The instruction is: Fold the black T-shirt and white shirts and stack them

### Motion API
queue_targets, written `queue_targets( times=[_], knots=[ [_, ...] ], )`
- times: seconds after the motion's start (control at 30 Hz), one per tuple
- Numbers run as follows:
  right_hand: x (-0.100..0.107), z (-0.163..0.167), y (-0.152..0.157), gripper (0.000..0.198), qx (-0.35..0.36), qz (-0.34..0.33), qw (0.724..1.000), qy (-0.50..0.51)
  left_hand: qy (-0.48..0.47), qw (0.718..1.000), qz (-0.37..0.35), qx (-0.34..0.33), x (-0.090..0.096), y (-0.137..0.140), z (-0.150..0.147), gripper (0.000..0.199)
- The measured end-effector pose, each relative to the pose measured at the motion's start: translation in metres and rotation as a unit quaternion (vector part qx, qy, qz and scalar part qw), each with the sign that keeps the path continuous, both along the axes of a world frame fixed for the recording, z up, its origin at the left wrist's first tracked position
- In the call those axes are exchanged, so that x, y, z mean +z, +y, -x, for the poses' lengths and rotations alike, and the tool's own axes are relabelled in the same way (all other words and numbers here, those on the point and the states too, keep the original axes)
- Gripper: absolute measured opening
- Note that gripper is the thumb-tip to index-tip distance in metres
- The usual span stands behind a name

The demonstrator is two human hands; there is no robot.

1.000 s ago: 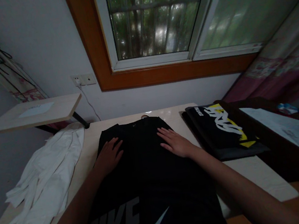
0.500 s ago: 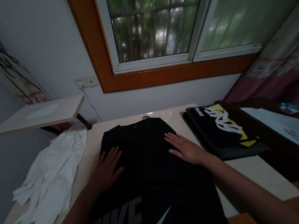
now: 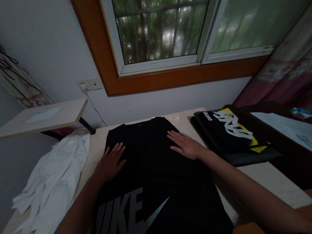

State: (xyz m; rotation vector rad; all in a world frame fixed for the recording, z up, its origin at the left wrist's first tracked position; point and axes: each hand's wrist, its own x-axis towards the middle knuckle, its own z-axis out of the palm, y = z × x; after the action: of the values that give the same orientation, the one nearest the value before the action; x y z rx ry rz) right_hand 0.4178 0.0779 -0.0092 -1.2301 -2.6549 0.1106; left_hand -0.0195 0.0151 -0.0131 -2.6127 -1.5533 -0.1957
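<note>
A black T-shirt (image 3: 152,168) with a large grey print lies spread on the pale table, its neckline toward the wall. Its sides look folded in, and its lower end runs out of the picture. My left hand (image 3: 111,162) rests flat on the shirt's left side below the shoulder, fingers extended and slightly spread. On the opposite edge, my right hand (image 3: 186,145) lies palm down with its fingers stretched toward the middle. Neither hand grips the cloth.
Crumpled white clothing (image 3: 51,183) lies at the left, beneath a small raised shelf (image 3: 39,118). Folded dark garments (image 3: 229,137) with a white and yellow print are stacked at the right. A pale sheet (image 3: 302,134) lies beyond them. The window wall (image 3: 154,103) bounds the table's far side.
The T-shirt has slid toward the wall, so its neckline sits nearer the far table edge. Both hands moved slightly forward with it, the right one also a little to the left.
</note>
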Motion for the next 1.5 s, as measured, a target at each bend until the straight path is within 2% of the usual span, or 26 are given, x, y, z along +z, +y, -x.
queue_targets(
  times=[0.3, 0.67, 1.03, 1.5],
  knots=[
    [-0.007, 0.007, 0.05, 0.068, -0.008, 0.0, 1.0, -0.016, 0.013, 1.0, 0.011, 0.015, 0.0, 0.043, 0.006, 0.063],
    [-0.011, 0.014, 0.089, 0.073, -0.014, 0.0, 1.0, -0.024, 0.026, 0.999, 0.022, 0.005, -0.004, 0.08, 0.016, 0.066],
    [-0.015, 0.019, 0.111, 0.075, -0.024, -0.003, 0.999, -0.021, 0.024, 0.999, 0.019, 0.012, -0.003, 0.099, 0.02, 0.066],
    [-0.015, 0.02, 0.113, 0.073, -0.028, -0.014, 0.999, -0.03, 0.022, 1.0, 0.016, 0.01, -0.007, 0.105, 0.022, 0.067]
  ],
)
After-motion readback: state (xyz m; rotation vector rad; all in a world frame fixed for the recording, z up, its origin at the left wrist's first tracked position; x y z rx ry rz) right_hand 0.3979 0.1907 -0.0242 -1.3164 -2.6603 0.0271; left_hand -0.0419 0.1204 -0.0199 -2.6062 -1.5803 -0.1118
